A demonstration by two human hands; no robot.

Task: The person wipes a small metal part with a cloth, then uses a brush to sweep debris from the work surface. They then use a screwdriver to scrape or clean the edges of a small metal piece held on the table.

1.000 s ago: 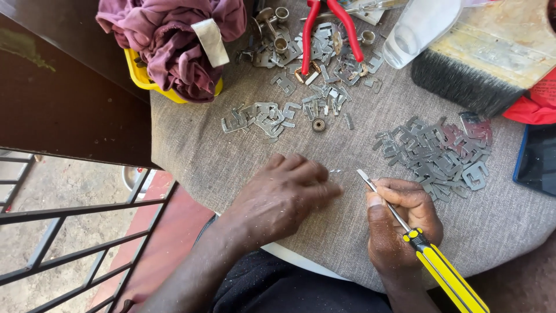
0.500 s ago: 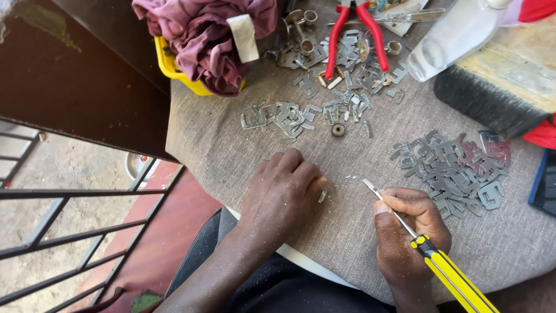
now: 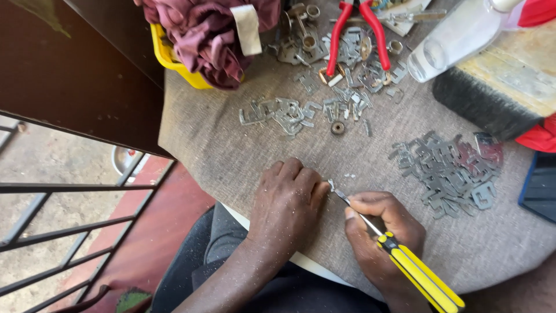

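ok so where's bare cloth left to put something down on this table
Bare cloth lies between the left hand and the small flat-metal heap, running left toward the yellow tub. Crowded: around the red pliers and the right-side heap.

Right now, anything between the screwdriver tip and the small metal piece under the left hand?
Nothing visible: the screwdriver tip sits right at the small metal piece by the left hand fingers; the right hand grips the shaft.

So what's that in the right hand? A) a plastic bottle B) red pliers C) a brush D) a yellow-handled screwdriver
D: the right hand grips a screwdriver with a yellow and black handle, its tip by the left hand; the red pliers lie untouched farther up the table.
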